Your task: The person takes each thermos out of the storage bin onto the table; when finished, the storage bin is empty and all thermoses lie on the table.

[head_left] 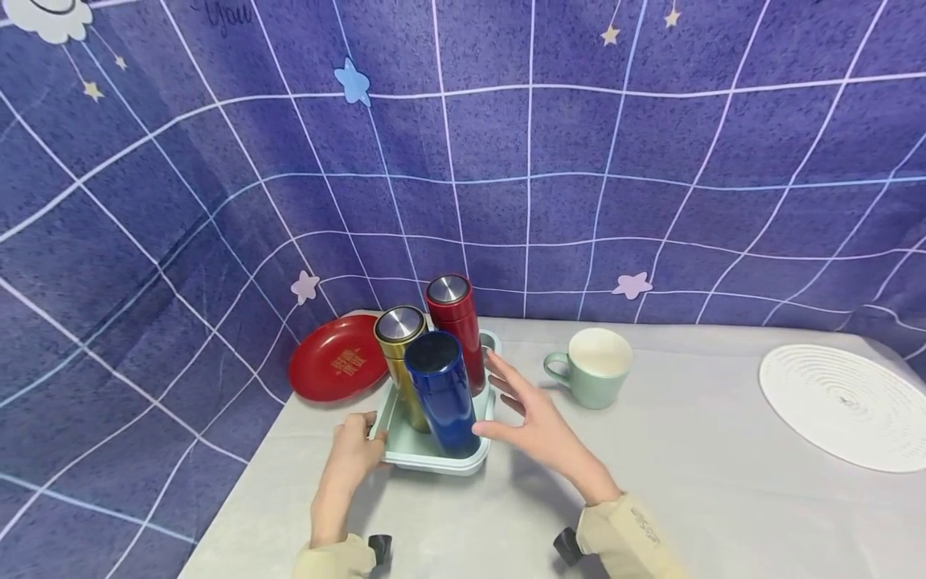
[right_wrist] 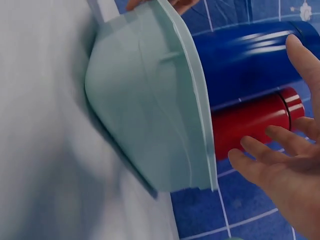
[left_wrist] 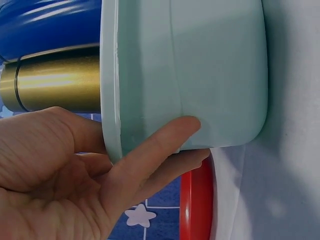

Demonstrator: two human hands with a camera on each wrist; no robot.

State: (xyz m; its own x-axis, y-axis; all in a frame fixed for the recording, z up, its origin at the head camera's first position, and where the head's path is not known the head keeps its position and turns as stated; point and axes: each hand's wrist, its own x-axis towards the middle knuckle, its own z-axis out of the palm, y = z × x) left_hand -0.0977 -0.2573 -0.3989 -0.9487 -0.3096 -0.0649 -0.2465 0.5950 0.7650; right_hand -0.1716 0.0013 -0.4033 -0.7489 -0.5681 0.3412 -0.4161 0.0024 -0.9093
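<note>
Pale-green plastic bin (head_left: 436, 464), gripped at its side by the left hand (head_left: 353, 449); right hand (head_left: 537, 418) spread, holding nothing, beside the blue flask (head_left: 446, 402); a level bin should limit tipping.

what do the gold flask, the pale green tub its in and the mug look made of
Gold flask: probably metal with a satin finish, judging by its streaky, metallic sheen.
Pale green tub: most likely plastic, smooth and low-gloss; its colour is even and its corners rounded.
Mug: perhaps glazed ceramic, given its smooth green outside, but plastic isn't ruled out.
</note>
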